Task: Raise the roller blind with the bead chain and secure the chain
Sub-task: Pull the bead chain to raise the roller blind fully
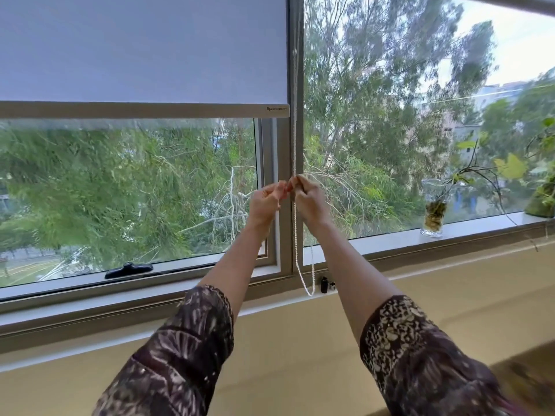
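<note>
A pale grey roller blind [141, 49] covers the upper part of the left window, its beige bottom bar [144, 109] hanging well above the sill. A white bead chain [295, 121] runs down the frame post between the two windows and ends in a loop [309, 283] near the sill. My right hand [309, 199] pinches the chain at mid-height of the window. My left hand [265, 201] is raised right beside it, fingers curled near the chain; whether it grips the chain I cannot tell.
A black window handle [129, 270] sits on the left frame's lower rail. Two small dark items [326, 285] stand on the sill by the chain loop. A glass vase with a plant cutting [434, 208] and more plants [543, 187] stand on the sill at right.
</note>
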### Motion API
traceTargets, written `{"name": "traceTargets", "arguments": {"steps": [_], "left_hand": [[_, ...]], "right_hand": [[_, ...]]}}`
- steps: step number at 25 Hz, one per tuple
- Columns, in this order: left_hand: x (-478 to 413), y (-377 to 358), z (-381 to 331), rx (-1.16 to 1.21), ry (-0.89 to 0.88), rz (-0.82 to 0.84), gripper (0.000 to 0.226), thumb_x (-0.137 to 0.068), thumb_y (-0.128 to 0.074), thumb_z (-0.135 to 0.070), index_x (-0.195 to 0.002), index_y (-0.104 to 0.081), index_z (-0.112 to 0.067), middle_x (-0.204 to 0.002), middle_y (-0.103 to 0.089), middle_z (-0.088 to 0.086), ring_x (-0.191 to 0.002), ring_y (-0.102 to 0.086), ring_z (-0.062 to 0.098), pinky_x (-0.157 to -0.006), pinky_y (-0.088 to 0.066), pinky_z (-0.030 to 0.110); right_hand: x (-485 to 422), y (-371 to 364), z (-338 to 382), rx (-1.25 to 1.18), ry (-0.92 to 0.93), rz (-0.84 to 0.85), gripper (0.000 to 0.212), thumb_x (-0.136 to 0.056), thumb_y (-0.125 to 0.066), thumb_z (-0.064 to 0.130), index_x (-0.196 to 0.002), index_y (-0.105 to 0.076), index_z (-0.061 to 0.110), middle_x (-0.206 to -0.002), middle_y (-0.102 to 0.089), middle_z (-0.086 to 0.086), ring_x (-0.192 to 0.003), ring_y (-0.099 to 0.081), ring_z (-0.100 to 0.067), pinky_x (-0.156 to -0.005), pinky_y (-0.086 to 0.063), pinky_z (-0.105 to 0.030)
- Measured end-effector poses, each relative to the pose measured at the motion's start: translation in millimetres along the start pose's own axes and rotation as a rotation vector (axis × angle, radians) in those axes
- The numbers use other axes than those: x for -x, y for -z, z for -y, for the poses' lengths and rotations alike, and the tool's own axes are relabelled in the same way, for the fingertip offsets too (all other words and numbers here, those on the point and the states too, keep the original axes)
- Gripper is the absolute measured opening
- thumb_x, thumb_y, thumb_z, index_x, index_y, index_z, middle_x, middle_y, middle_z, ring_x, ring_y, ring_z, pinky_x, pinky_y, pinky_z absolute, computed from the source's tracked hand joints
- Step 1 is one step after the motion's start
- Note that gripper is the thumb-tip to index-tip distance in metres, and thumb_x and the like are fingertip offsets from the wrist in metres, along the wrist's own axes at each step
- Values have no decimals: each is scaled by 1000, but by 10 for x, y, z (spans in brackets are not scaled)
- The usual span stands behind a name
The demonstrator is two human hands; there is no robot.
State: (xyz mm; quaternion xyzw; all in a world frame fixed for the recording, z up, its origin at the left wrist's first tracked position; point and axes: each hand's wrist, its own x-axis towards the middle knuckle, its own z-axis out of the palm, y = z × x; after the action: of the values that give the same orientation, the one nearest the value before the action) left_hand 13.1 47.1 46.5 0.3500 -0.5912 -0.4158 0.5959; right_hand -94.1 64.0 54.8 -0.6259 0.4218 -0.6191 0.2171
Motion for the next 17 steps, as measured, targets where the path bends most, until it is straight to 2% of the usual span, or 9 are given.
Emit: {"name": "traceTargets", "arguments": {"steps": [2, 3, 6, 7, 9, 12, 14, 16, 17], "left_hand": [[-113, -76, -281, 26, -71, 2, 29, -95, -54, -26, -102, -69, -3, -103, -71, 19, -90, -63, 23, -81, -54, 31], [-159, -119, -400, 22, -105, -2, 30, -95, -54, -25, -105, -68, 0, -107, -70, 21, -90, -63, 23, -81, -53, 28], [-229, -229, -670, 68, -181, -44, 20, -94, -54, -12, -106, -67, -1, -98, -73, 12, -81, -67, 13, -63, -52, 11], [-237, -254, -717, 98, -185, -56, 17, -94, -55, -10, -102, -68, -2, -90, -73, 7, -77, -67, 11, -62, -53, 11], [-229, -276, -737, 127, -159, -84, 14, -92, -57, -9, -98, -69, -2, -79, -71, 2, -73, -68, 14, -69, -59, 20], [-139, -228, -619, 82, -90, -125, 17, -91, -57, -5, -100, -68, 4, -81, -71, 9, -72, -68, 20, -75, -61, 30], [-36, -144, -483, 37, -65, -156, 16, -90, -57, -3, -100, -69, 4, -89, -72, 15, -75, -67, 21, -77, -60, 33], [86, -48, -371, -15, -55, -178, 16, -90, -57, -1, -99, -70, 3, -91, -73, 16, -76, -67, 22, -80, -59, 36], [150, -5, -330, -31, -49, -191, 15, -89, -57, 1, -97, -70, 2, -89, -73, 14, -76, -67, 21, -81, -59, 36]], "right_hand": [[103, -30, -93, 19, -32, 35, 30, -97, -42, 5, -74, -56, 19, -64, -51, 1, -55, -36, -6, -53, -26, -16], [156, -46, -134, 18, -40, 43, 29, -97, -42, 5, -75, -56, 17, -62, -49, 0, -51, -35, -7, -47, -27, -17], [295, -85, -235, 80, -42, 50, 25, -99, -41, 10, -81, -58, 9, -60, -48, 1, -47, -35, -9, -41, -26, -19], [331, -94, -269, 117, -39, 54, 25, -99, -41, 11, -82, -58, 10, -59, -49, 1, -47, -35, -9, -42, -26, -21], [393, -99, -324, 169, -36, 68, 25, -100, -41, 13, -81, -58, 10, -58, -48, 1, -46, -35, -10, -43, -25, -24], [483, -87, -386, 241, -91, 146, 28, -100, -42, 18, -83, -61, 10, -60, -52, -1, -48, -40, -11, -44, -29, -22], [520, -48, -359, 278, -200, 274, 28, -100, -41, 20, -88, -64, 10, -66, -60, -3, -57, -54, -14, -51, -38, -19], [488, 21, -262, 246, -309, 375, 26, -99, -42, 16, -104, -64, 2, -87, -68, -10, -77, -62, -21, -60, -44, -19], [456, 58, -175, 195, -329, 365, 28, -97, -42, 12, -111, -61, -3, -98, -67, -13, -86, -62, -24, -64, -47, -21]]}}
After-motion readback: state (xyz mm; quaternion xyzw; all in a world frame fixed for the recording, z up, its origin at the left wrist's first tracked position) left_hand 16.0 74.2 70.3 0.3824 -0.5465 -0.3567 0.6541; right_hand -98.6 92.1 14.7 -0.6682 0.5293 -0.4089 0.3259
